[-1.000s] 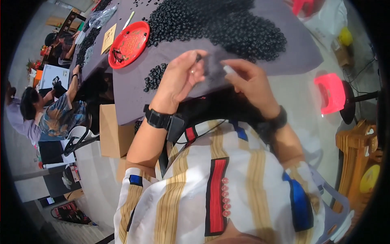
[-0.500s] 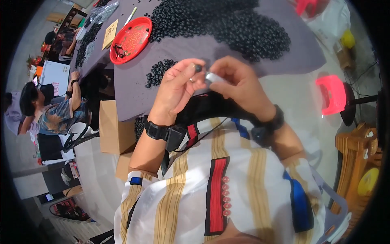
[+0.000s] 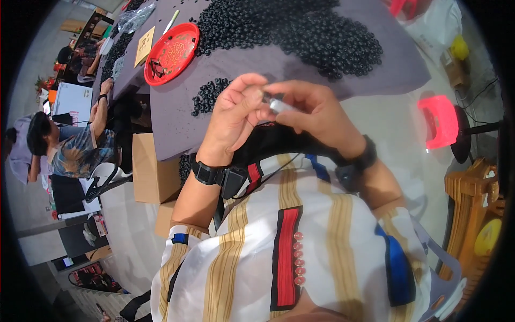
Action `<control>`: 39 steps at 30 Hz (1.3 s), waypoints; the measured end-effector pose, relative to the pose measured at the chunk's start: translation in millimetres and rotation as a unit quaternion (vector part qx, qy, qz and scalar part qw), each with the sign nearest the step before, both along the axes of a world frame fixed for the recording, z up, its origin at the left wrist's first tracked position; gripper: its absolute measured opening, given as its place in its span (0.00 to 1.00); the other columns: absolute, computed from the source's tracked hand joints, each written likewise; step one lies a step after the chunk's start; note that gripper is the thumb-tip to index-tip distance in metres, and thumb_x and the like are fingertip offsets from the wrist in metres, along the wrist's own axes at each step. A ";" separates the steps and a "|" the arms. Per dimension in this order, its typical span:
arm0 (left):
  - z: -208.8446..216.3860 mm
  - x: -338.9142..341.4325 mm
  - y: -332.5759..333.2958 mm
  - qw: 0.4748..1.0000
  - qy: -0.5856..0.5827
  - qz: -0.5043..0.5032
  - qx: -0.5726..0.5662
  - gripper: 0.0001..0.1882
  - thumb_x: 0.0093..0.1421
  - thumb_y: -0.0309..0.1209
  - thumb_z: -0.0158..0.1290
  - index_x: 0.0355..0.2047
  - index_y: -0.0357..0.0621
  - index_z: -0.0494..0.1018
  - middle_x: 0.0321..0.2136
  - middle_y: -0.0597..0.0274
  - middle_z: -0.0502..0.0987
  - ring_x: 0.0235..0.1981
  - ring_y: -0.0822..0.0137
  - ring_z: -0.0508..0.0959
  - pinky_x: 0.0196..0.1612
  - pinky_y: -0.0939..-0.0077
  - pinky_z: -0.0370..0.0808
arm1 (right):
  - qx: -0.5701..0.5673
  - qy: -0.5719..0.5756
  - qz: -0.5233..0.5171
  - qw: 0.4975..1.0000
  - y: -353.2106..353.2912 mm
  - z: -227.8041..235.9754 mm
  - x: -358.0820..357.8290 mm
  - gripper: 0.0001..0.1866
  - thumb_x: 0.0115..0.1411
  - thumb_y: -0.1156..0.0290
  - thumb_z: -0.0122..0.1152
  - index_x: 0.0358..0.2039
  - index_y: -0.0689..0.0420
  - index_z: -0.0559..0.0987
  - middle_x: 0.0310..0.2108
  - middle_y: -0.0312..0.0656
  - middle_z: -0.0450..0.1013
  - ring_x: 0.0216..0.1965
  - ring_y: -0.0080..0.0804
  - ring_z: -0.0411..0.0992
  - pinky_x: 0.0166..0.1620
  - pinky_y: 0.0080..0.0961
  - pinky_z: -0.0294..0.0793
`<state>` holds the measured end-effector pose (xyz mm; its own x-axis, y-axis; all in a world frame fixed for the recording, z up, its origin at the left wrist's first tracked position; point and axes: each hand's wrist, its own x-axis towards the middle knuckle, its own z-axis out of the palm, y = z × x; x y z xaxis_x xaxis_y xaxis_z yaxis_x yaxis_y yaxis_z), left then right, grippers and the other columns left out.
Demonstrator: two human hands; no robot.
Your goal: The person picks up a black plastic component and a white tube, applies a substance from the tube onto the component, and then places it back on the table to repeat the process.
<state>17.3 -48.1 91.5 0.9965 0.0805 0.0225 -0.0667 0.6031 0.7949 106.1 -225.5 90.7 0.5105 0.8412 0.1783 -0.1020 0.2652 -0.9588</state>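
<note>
Pinching small silver cylinder [image 3: 280, 104] between both hands above grey tabletop [image 3: 225, 70] edge: left hand [image 3: 233, 115] grip closed on one end, right hand [image 3: 316, 115] on other; small black rings [image 3: 206, 95] nearby.

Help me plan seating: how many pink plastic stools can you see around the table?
2. One pink stool stands on the floor to the right of the grey table. A second pink stool shows partly at the top edge, beyond the table's far right corner. Others may be out of view.

Your left hand [image 3: 232, 115] and right hand [image 3: 316, 112] meet raised before your chest, fingertips pinched together, both forearms bent inward, each wrist banded.
</note>
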 end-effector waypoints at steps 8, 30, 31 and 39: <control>0.7 -3.6 -3.5 1.000 0.008 -0.014 -0.006 0.13 0.63 0.28 0.52 0.47 0.36 0.68 0.34 0.57 0.78 0.29 0.71 0.78 0.35 0.74 0.80 | -0.014 0.004 0.014 1.000 -4.1 -0.4 1.1 0.20 0.56 0.79 0.59 0.50 0.59 0.75 0.32 0.35 0.76 0.25 0.14 0.67 0.25 0.11 0.65; -11.7 2.7 1.3 0.993 -0.025 -0.069 -0.091 0.16 0.63 0.25 0.50 0.51 0.36 0.67 0.40 0.51 0.77 0.36 0.65 0.79 0.40 0.69 0.79 | -0.027 -0.009 0.002 1.000 -4.9 3.2 -0.4 0.19 0.55 0.79 0.61 0.49 0.58 0.75 0.28 0.32 0.74 0.23 0.12 0.65 0.24 0.10 0.63; -13.8 2.7 2.3 0.993 -0.025 -0.072 -0.086 0.16 0.63 0.25 0.50 0.51 0.36 0.67 0.40 0.52 0.78 0.36 0.66 0.79 0.40 0.68 0.79 | -0.031 -0.007 0.010 0.999 -5.5 3.8 0.1 0.19 0.55 0.78 0.61 0.49 0.58 0.75 0.28 0.32 0.74 0.23 0.12 0.65 0.24 0.10 0.63; -4.9 0.9 0.3 0.995 -0.014 -0.066 -0.069 0.15 0.61 0.25 0.51 0.49 0.36 0.69 0.37 0.56 0.78 0.33 0.70 0.79 0.40 0.69 0.81 | -0.036 -0.004 -0.029 0.999 -0.6 -8.8 4.2 0.16 0.55 0.78 0.61 0.47 0.59 0.77 0.28 0.32 0.74 0.22 0.12 0.65 0.24 0.10 0.63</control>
